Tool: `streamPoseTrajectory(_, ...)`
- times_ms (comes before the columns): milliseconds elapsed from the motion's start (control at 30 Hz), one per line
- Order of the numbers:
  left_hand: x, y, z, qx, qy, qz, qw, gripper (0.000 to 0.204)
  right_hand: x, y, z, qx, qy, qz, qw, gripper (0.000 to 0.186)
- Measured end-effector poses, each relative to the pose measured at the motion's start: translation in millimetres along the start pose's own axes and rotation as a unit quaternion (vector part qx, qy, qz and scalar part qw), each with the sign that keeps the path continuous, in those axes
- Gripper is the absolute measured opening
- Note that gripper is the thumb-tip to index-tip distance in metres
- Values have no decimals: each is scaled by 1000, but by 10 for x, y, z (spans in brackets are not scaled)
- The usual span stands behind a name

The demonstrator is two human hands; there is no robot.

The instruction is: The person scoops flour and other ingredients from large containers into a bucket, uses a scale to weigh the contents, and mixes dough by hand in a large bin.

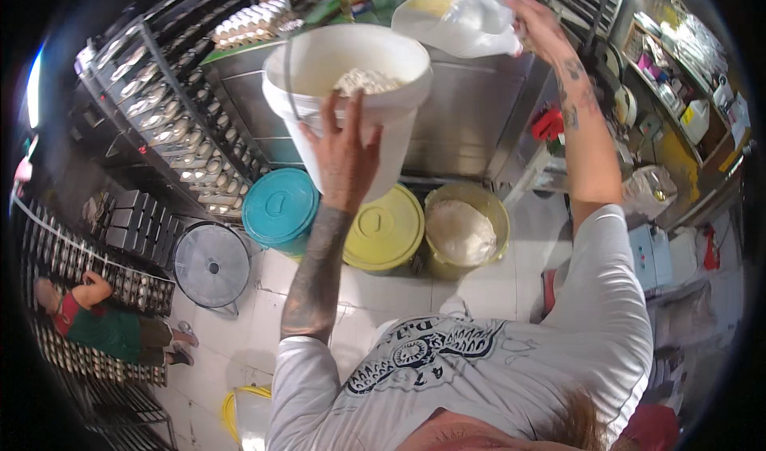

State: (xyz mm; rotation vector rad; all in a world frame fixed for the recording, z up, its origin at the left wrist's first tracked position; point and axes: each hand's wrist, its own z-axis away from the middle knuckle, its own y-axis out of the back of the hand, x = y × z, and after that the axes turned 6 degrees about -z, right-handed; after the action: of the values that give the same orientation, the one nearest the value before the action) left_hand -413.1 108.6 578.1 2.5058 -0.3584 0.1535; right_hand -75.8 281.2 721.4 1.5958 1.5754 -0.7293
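Observation:
My left hand [347, 157] lies against the front of a tall white bucket [401, 136], its fingers spread and their tips at the rim. Inside the bucket sits a heap of white, flour-like powder [369, 82]. Up to the right, my right hand [538, 27] is closed on one end of a plastic bag [459, 19], whitish with a yellow patch. The bag is tilted sideways, its other end near the bucket's far right rim. How much the bag contains cannot be made out.
A steel counter [455, 124] stands behind the bucket, with egg trays [251, 22] on it. Below are a teal-lidded bin [279, 208], a yellow-lidded bin [384, 226] and an open bin [499, 244] of powder. Racks [159, 68] line the left, where another person [104, 323] is.

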Motion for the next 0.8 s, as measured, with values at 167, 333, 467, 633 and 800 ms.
streamPoseTrajectory(167,-15,-125,427,27,-45,115,992,56,1670,1087,1373,143,-148,-325,923,40)
streamPoseTrajectory(333,-538,-415,2039,-321,248,205,891,39,3862,909,3153,146,-359,-340,857,25)
streamPoseTrajectory(467,-418,-659,2768,-498,377,176,761,35,5354,448,4266,222,-609,-143,748,25)
streamPoseTrajectory(633,-399,-820,3218,-636,406,81,651,37,6764,234,4692,258,-677,60,687,34)
streamPoseTrajectory(800,-218,-882,3371,-574,552,39,604,43,8575,32,4316,104,-565,399,715,49)
